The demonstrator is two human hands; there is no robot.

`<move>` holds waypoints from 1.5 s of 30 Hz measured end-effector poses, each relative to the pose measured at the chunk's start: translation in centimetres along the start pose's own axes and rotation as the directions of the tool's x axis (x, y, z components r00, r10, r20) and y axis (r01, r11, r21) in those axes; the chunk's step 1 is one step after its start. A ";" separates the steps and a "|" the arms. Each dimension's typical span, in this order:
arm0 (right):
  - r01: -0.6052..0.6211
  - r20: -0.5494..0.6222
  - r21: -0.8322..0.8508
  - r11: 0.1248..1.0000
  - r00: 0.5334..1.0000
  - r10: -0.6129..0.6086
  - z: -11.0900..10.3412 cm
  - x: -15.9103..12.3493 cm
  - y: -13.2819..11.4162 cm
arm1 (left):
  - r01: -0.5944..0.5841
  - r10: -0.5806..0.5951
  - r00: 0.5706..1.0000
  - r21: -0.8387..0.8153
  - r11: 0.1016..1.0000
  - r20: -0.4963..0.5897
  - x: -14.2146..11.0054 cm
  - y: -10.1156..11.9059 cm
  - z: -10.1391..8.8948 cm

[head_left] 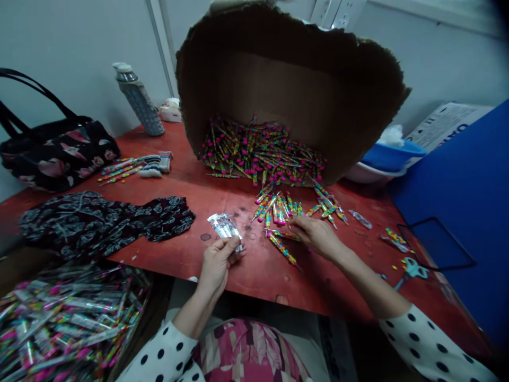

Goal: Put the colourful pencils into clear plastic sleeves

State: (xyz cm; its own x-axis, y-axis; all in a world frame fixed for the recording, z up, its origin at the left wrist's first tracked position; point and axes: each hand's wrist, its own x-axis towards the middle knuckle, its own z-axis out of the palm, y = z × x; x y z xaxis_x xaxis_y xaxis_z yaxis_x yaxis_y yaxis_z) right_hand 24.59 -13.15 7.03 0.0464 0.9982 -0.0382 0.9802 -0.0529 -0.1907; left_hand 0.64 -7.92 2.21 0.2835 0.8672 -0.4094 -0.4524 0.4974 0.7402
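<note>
My left hand (217, 265) is closed, thumb over fingers, on a small fan of clear plastic sleeves (225, 225) with pale printing, held above the table's front part. To the right, my right hand (318, 236) reaches over the table with fingertips pinched. They seem to grip the end of a slim multicoloured stick (280, 233) with a pink tip; the fingers partly hide it. Another such stick (283, 249) lies just below. Beyond the fingers is a loose pile of similar sticks (280, 207), spilling from a tipped cardboard box (286, 85) that holds many more.
A dark patterned cloth (103, 220), a floral handbag (59, 154), and a tilted bottle (141, 103) are on the left of the red table (222, 196). Lower left, a container holds many wrapped sticks (71, 323). Scissors (413, 270) and a blue basin (392, 155) are right.
</note>
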 end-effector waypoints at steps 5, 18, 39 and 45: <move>-0.061 0.119 -0.183 0.981 0.989 0.084 1.6 -0.3 -0.6 | -0.001 0.001 1.000 -0.001 1.000 0.007 0.0 -0.1 0.0; -0.089 -0.014 0.637 0.765 0.992 0.128 1.9 -4.6 1.7 | -0.002 0.002 1.000 0.006 1.000 0.027 0.1 -0.1 0.0; -0.142 -0.002 -0.035 0.989 0.990 0.142 3.9 -3.0 -4.6 | -0.006 0.006 1.000 0.026 1.000 0.017 0.4 -0.1 -0.1; 0.187 0.154 -0.195 0.963 0.975 -0.158 3.4 -3.8 -2.0 | -0.016 0.015 1.000 0.029 0.999 0.027 0.4 -0.2 -0.1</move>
State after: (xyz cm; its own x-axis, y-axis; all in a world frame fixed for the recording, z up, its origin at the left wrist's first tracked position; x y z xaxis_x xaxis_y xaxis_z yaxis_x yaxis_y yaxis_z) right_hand 21.83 -16.94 4.26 -0.1390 0.9776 -0.1580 0.9900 0.1408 0.0002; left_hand 0.76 -7.69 1.85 0.2995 0.8735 -0.3838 -0.4319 0.4828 0.7618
